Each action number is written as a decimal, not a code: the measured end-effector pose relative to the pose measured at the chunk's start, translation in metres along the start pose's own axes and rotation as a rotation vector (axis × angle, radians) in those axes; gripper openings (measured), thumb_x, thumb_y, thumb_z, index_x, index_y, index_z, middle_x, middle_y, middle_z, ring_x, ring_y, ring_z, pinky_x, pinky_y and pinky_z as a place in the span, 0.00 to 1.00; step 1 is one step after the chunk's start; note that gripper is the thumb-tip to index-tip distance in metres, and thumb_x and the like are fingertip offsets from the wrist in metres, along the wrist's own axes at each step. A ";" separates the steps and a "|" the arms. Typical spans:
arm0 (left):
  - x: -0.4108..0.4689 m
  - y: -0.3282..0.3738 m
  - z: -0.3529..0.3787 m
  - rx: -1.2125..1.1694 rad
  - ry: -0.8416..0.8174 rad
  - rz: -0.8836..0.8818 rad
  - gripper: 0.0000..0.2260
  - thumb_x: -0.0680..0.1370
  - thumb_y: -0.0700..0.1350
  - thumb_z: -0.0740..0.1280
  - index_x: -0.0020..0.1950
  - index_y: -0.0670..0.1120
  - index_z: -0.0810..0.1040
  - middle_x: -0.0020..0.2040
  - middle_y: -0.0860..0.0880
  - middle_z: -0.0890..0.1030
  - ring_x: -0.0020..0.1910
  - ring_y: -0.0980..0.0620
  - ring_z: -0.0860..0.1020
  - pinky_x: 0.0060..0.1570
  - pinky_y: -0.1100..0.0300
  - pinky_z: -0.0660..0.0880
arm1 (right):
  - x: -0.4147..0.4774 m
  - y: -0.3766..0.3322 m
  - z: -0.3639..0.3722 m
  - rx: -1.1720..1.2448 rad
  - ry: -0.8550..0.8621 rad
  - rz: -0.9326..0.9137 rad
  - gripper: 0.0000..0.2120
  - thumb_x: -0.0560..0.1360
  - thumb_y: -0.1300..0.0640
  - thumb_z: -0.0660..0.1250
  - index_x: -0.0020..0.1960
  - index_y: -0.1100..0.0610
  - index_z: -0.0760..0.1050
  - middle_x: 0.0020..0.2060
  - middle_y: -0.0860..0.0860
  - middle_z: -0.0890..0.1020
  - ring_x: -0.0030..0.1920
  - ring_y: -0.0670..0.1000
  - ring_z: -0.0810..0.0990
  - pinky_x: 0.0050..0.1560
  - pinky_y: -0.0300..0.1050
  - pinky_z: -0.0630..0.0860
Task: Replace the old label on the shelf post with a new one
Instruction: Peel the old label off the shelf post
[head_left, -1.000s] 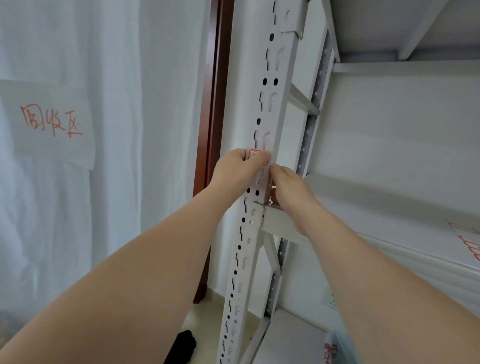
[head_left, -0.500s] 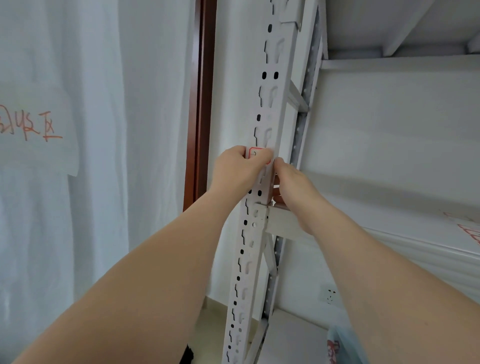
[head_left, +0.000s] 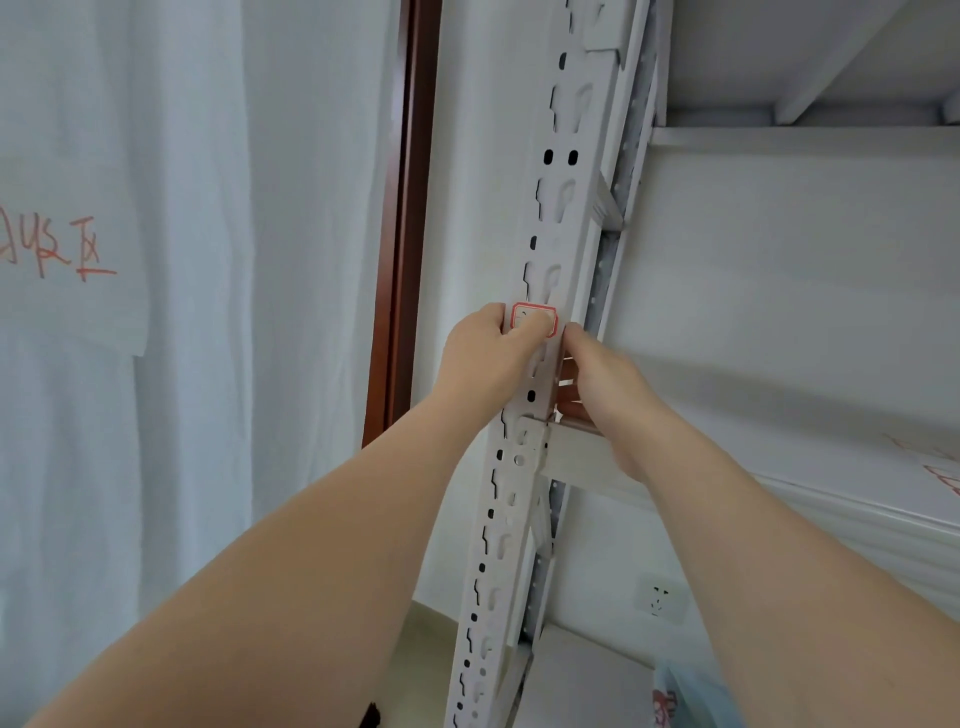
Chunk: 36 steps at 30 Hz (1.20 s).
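Note:
A white perforated shelf post (head_left: 558, 197) runs up the middle of the view. A small white label with a red border (head_left: 535, 316) sits on its front face. My left hand (head_left: 488, 358) wraps the post's left edge, and its thumb presses on the label's lower part. My right hand (head_left: 608, 379) grips the post's right edge just beside and below the label, fingers hidden behind the post. Whether a second label is in either hand cannot be seen.
A white shelf beam (head_left: 582, 457) joins the post below my hands, with a shelf board (head_left: 831, 467) to the right. A brown door frame (head_left: 405, 234) stands left of the post. White curtain (head_left: 182, 312) carries a paper with red writing (head_left: 67, 249). A wall socket (head_left: 658, 597) is low right.
The view has shifted slightly, sliding the curtain paper leftward. Both hands stay on the post at the label; the left thumb now covers less of the label's top.

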<state>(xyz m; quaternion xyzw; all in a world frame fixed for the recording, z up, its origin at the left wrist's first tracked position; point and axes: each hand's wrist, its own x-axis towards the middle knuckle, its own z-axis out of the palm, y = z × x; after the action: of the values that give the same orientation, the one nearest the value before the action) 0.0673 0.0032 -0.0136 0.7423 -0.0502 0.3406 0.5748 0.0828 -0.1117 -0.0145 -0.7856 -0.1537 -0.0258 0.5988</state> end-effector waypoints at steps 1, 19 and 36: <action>0.000 -0.001 -0.001 -0.013 -0.012 -0.010 0.14 0.75 0.49 0.64 0.35 0.44 0.66 0.28 0.53 0.66 0.26 0.54 0.63 0.27 0.62 0.62 | 0.000 0.000 0.000 -0.004 -0.004 0.000 0.23 0.81 0.46 0.51 0.57 0.62 0.76 0.48 0.59 0.81 0.44 0.53 0.76 0.45 0.47 0.76; 0.004 0.003 0.003 0.044 0.029 -0.016 0.15 0.72 0.48 0.67 0.29 0.48 0.64 0.24 0.55 0.66 0.23 0.56 0.64 0.23 0.66 0.63 | 0.004 0.002 0.000 -0.020 -0.013 -0.014 0.22 0.80 0.45 0.50 0.54 0.56 0.78 0.57 0.58 0.83 0.58 0.58 0.81 0.58 0.51 0.78; 0.004 0.005 -0.004 0.047 -0.067 -0.034 0.13 0.70 0.53 0.66 0.36 0.43 0.71 0.30 0.47 0.71 0.27 0.53 0.65 0.30 0.62 0.64 | 0.007 0.001 0.002 -0.084 -0.023 -0.057 0.24 0.79 0.44 0.47 0.54 0.55 0.77 0.55 0.55 0.83 0.57 0.58 0.80 0.65 0.60 0.74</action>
<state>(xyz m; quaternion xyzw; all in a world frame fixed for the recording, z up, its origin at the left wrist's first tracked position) 0.0667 0.0060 -0.0064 0.7674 -0.0485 0.3068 0.5609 0.0895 -0.1083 -0.0149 -0.8055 -0.1818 -0.0402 0.5626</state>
